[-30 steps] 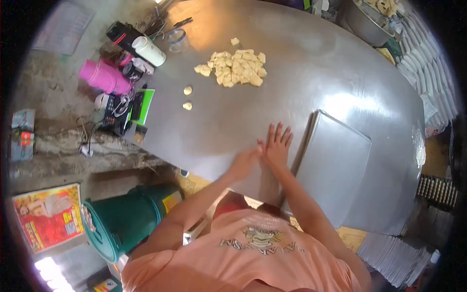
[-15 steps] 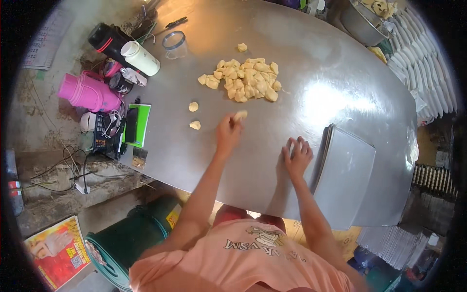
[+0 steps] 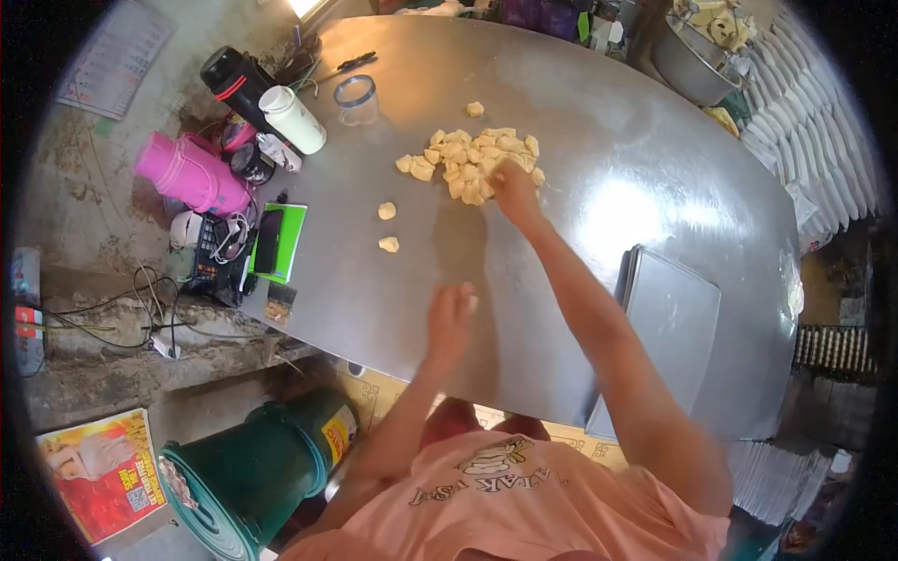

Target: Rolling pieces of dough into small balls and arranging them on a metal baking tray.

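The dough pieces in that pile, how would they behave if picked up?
The dough pieces look soft-edged and plump, so one would probably squash rather than stay stiff. They're crowded against each other, so neighbours might cling. Their lumpy, uneven shapes suggest they'd hardly roll on the table.

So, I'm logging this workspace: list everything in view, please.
Table: one, grey, centre
Dough: many pieces, pale yellow, on table
Sheets: stack, grey, table's right
Jar: one, clear, table's far left
Flasks: three; black, white, pink; left
Notebook: one, green, table's left
Phone: one, black, on notebook
Basket: one, black, left
Clutter: uncounted, mixed, left
Bins: count unclear, green, lower left
Poster: one, red-yellow, lower left
Pot: one, grey, upper right
Packs: many, white, right
Left hand: one, blurred, over table
Right hand: one, at dough
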A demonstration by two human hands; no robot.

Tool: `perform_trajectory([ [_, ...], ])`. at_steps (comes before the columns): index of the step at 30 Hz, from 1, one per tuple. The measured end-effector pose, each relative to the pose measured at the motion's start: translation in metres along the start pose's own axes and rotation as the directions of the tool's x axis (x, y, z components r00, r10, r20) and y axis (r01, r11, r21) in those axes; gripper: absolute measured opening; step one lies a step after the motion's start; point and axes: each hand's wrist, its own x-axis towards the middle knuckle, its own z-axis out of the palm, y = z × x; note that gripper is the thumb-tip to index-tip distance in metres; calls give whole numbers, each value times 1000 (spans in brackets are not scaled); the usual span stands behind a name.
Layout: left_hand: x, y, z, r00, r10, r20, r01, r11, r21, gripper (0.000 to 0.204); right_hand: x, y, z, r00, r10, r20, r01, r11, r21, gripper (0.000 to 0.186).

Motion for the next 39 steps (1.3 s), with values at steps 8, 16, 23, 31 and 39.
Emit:
perform_trajectory([
  [8,7,-45,24,939,335,70,-285,651,704,20,-239,-73,-122,966,242,93,-149,812,-564,21],
  [16,14,-92,17,967,253,25,-188,644,741,16,-254,-33,-140,961,257,106,-161,826,-539,18],
  [23,28,-135,39,880,448,157,-425,595,682,16,-219,-44,-88,939,-68,338,185,926,-329,19],
  [31,-6,-112,17,994,-9,105,-73,657,750,27,-272,-69,-128,934,283,217,-133,841,-524,21],
  [39,46,-135,7,906,415,76,-343,618,707,17,-193,-15,-90,963,-37,266,125,939,-321,11],
])
